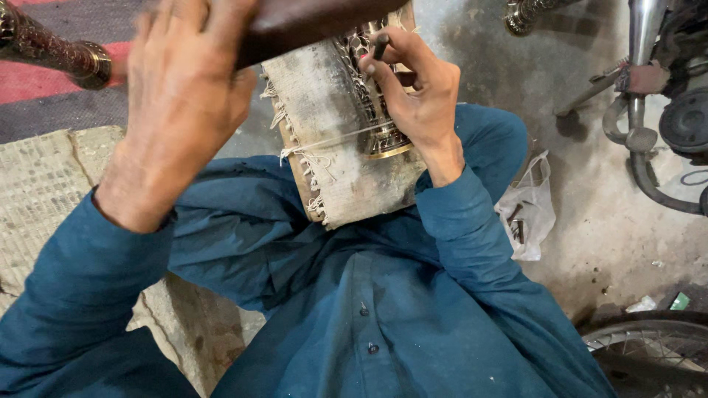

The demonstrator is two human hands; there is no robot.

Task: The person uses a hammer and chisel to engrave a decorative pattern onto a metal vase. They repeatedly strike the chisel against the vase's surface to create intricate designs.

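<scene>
Fingers (383,70) of the right hand (420,103) are pinched shut around a thin dark punch (380,47), which stands nearly upright with its lower tip pressed onto the metal piece (372,110) just below the fingertips. That piece is an engraved, brass-rimmed cylinder; its long axis runs away from the wearer, from the rim beside the wrist up past the fingers and out of sight under the mallet. It rests on a frayed, dirty pad (332,158) laid across the lap, with a thin string across both.

Left hand (181,96) is raised above and to the left of the punch, fingers wrapped closed on a dark wooden mallet (310,22). The mallet's long axis runs rightward from that grip, so its far end hangs over the head of the punch, apart from it. Of the two hands, the right is the one touching the work; the left is well clear of it.

Further right of the right wrist, a plastic bag (527,210) with small metal bits lies on the concrete floor (590,243).
</scene>
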